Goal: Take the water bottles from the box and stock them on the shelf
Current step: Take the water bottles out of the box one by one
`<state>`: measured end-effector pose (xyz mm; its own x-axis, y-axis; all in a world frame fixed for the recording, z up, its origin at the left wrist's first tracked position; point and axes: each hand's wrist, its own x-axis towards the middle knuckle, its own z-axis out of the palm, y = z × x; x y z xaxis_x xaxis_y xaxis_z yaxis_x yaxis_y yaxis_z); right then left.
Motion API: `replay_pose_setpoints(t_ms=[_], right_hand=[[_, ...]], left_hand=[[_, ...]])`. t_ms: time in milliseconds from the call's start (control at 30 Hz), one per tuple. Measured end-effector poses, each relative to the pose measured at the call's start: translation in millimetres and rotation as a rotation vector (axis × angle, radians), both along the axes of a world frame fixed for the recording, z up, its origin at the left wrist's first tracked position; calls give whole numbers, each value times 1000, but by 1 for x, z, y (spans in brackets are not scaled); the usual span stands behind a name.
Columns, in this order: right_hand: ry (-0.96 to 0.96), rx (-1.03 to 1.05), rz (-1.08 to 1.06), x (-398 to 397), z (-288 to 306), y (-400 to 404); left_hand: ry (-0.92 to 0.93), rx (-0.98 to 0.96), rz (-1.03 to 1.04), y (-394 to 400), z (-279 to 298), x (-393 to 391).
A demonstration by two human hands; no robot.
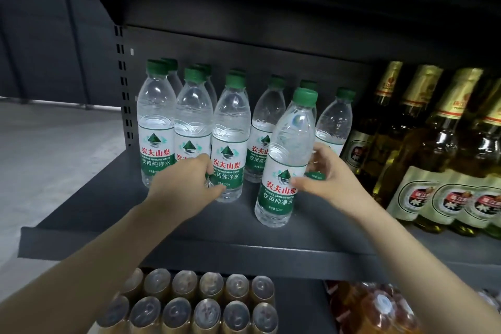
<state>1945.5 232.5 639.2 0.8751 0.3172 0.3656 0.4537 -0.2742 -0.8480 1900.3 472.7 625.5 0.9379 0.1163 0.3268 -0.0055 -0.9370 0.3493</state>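
Observation:
Several clear water bottles with green caps and green-and-white labels stand in rows on the dark grey shelf. My left hand wraps the lower part of the third front-row bottle, which stands upright. My right hand grips a tilted water bottle at its label; the bottle leans left at its base, in front of the back rows. No box is in view.
Amber glass bottles with gold foil necks fill the shelf to the right of the water. On the shelf below sit rows of gold cans and an orange-wrapped bottle pack. The upright post bounds the left; grey floor lies beyond.

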Motion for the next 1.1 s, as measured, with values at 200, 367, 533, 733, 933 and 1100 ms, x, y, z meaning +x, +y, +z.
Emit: replay_pose_setpoints(t_ms=[200, 367, 533, 733, 933, 1100], right_hand=[[61, -109, -37, -5, -34, -4], [84, -199, -114, -12, -48, 5], [93, -252, -183, -15, -52, 11], [80, -298, -243, -16, -51, 16], [55, -340, -282, -13, -50, 21], [64, -327, -318, -7, -51, 27]], left_hand=[[-70, -45, 49, -9, -26, 11], [-98, -97, 53, -9, -42, 19], [-96, -108, 73, -10, -46, 24], [-95, -98, 97, -9, -49, 26], [-87, -43, 79, -8, -49, 26], [-103, -42, 73, -8, -51, 26]])
